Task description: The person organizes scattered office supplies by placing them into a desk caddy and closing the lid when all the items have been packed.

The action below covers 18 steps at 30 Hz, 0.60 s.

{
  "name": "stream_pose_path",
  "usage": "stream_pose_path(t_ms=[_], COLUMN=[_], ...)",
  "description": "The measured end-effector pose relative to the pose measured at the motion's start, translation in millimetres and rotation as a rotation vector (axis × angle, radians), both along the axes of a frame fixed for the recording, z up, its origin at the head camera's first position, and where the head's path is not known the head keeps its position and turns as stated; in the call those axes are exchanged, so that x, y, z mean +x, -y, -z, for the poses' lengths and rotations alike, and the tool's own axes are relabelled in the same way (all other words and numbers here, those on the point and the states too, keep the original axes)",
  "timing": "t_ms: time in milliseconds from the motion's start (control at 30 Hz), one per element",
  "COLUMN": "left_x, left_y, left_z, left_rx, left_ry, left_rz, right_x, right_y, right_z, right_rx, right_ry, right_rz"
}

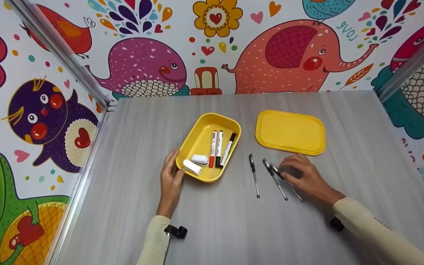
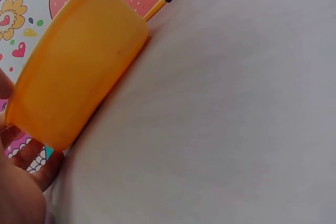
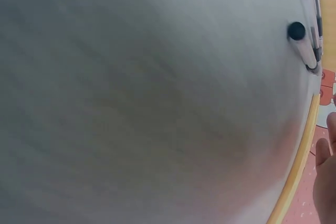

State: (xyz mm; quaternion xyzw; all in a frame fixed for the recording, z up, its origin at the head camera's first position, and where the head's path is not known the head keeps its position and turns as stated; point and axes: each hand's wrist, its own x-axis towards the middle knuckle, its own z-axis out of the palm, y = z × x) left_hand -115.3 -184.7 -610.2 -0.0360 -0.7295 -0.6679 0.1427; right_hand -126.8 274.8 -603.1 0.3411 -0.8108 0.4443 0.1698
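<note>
My left hand point(image 1: 171, 176) holds the near left corner of a yellow plastic box point(image 1: 195, 136), with the thumb at the rim and fingers along the outer wall. Inside lie an orange-red marker point(image 1: 212, 147), two black markers, one of them point(image 1: 219, 149) in the middle, and two small white rounded blocks point(image 1: 192, 167). Three clear pens with black caps lie on the table: a left pen point(image 1: 254, 180), a middle pen point(image 1: 276, 182) and a right pen point(image 1: 293, 188). Over the right pen's cap end hovers my right hand point(image 1: 306, 176), thumb and forefinger apart.
A yellow lid point(image 1: 291, 132) lies flat beyond the pens, right of the box. The grey table point(image 1: 131, 147) meets patterned walls at its back and sides. A metal frame strip point(image 1: 76, 191) runs along the left edge.
</note>
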Motion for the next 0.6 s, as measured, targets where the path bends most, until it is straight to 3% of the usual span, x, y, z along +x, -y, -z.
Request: stream_pose_path(t_ms=[367, 600], left_x=[-0.2, 0.3], left_y=[1, 0], left_z=[1.4, 0.1], left_rx=[0.003, 0.027], left_ry=[-0.004, -0.001], left_rz=[-0.003, 0.01], right_x=[10.4, 24.0], right_y=[-4, 5], right_z=[6.6, -9.6], right_rx=[-0.01, -0.032], right_ry=[0.017, 0.076], right_rz=[0.042, 0.079])
